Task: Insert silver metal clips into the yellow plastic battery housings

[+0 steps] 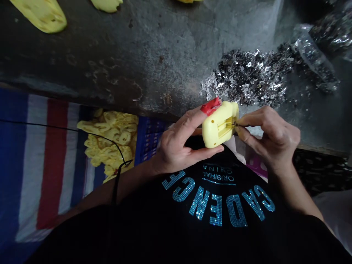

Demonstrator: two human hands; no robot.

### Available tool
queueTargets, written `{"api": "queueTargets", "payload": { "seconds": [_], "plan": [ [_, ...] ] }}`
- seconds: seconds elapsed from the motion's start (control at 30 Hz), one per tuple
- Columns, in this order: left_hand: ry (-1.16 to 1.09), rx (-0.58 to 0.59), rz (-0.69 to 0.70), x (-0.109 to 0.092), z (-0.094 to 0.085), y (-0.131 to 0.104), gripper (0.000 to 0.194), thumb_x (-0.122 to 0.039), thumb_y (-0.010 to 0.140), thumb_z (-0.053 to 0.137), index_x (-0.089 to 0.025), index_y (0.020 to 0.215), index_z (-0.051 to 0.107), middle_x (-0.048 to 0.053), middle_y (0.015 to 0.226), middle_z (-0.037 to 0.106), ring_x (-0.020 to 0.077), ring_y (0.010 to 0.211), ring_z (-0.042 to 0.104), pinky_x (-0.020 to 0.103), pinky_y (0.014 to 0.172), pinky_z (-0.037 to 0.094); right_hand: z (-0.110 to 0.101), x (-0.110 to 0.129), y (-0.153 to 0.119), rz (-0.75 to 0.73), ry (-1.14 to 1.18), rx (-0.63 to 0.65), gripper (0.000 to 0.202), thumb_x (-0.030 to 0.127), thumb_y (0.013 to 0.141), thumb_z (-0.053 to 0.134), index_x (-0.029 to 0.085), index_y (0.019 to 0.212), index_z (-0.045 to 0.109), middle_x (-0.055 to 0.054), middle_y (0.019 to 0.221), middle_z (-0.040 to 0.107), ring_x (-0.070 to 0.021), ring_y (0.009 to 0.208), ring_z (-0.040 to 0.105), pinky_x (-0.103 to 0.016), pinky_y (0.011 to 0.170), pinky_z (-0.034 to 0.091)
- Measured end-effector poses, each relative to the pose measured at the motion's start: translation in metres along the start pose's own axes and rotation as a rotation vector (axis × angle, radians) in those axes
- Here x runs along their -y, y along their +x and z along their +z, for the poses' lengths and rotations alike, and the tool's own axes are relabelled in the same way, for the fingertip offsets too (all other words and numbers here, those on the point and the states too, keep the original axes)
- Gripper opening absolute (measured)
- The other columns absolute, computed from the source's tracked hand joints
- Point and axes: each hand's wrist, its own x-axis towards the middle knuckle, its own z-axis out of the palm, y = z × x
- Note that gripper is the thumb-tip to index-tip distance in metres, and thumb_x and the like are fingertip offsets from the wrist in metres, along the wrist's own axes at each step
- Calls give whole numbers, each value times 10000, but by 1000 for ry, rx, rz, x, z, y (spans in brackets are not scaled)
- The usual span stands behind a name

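Observation:
My left hand (184, 139) grips a yellow plastic housing (210, 134) in front of my chest, fingers along its upper edge and thumb below. Red tape (211, 106) wraps one fingertip. A rectangular recess with slots faces up in the housing. At the recess's right end, my right hand (271, 135) pinches a small metal piece (235, 124) between thumb and forefinger. Its tip sits at or in the recess; how deep, I cannot tell. Just beyond both hands, a heap of small metal clips (247, 77) lies on the worn metal table (165, 47).
Several yellow parts (44, 14) lie at the table's far left. A clear plastic bag (316, 55) rests beside the clips. Down to the left, more yellow parts (112, 135) fill a striped sack (52, 157) next to a blue crate (150, 134). A black cord (101, 136) hangs across the sack.

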Motion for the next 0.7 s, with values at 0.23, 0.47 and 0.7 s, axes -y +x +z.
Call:
{"api": "queueTargets", "payload": {
  "seconds": [0.23, 0.47, 0.7],
  "plan": [
    [2, -113, 138, -6, 1, -1, 927, -330, 1025, 894, -327, 1797, 381, 98, 1809, 563, 331, 1677, 573, 568, 1339, 618, -1, 15, -2, -130, -258, 41, 199, 133, 1042, 802, 289, 1159, 765, -12, 1005, 854, -204, 830, 763, -377, 750, 604],
    [48, -141, 162, -8, 2, -2, 854, -416, 1063, 846, -304, 1781, 396, 105, 1772, 605, 334, 1651, 603, 564, 1271, 674, -2, 33, -3, -176, -348, 50, 367, 53, 990, 835, 235, 1291, 731, -49, 1033, 862, -216, 851, 770, -373, 775, 620],
    [-16, -130, 79, -11, 1, -4, 815, -418, 1024, 887, -266, 1712, 479, 80, 1793, 592, 344, 1657, 595, 607, 1356, 595, -2, 19, -19, 100, -55, -66, 216, 241, 1041, 815, 353, 1226, 824, -30, 1062, 862, -251, 908, 785, -455, 838, 652]
  ]
}}
